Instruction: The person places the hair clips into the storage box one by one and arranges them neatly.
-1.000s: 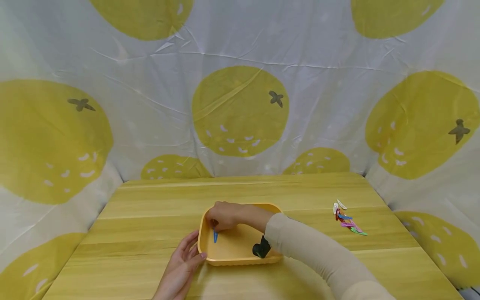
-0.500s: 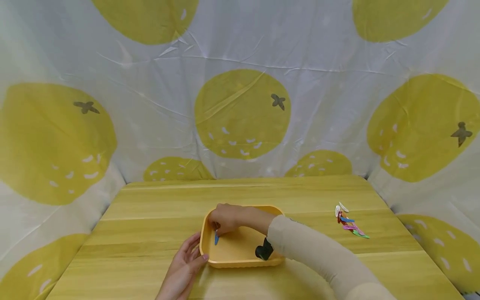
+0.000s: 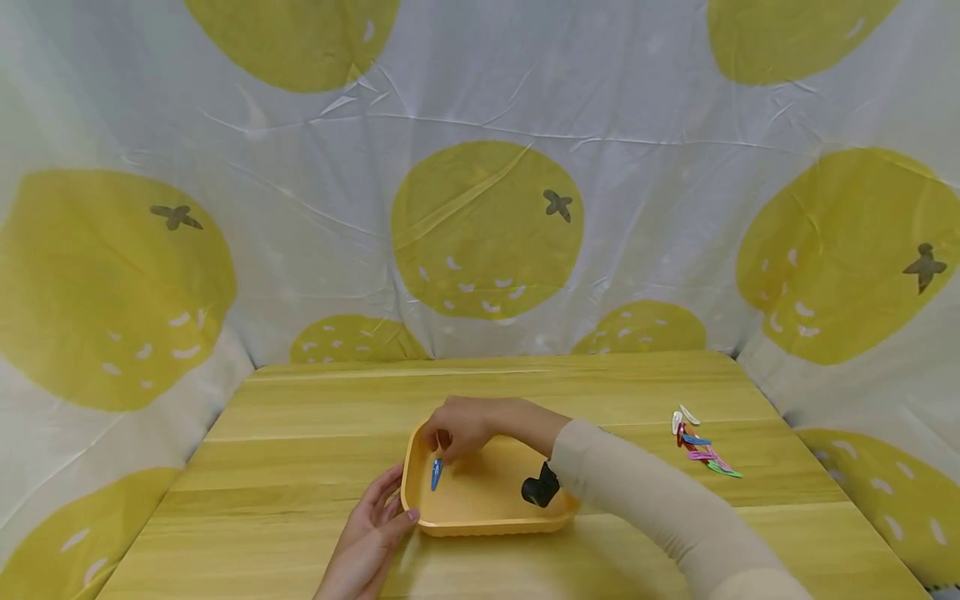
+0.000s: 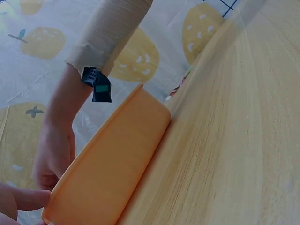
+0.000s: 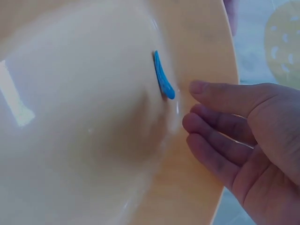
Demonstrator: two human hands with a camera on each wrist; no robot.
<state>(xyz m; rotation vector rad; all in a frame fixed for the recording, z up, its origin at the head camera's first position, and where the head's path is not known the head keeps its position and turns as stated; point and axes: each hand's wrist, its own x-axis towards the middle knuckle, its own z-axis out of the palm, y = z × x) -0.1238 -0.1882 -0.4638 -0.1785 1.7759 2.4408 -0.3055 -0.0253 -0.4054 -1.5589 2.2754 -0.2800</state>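
Blue hair clip (image 3: 437,475) in a yellow tray (image 3: 480,494) on the bench (image 3: 300,433), right hand (image 3: 463,425) just beside it, fingers loosely parted, holding nothing, left hand (image 3: 367,532) gripping the tray, colourful clips (image 3: 702,456) farther right

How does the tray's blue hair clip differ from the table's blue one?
The tray clip shows alone, while the table clip lies among clips of other colors. In the head view, the tray clip runs roughly front to back, the table clip roughly sideways. Both are blue.
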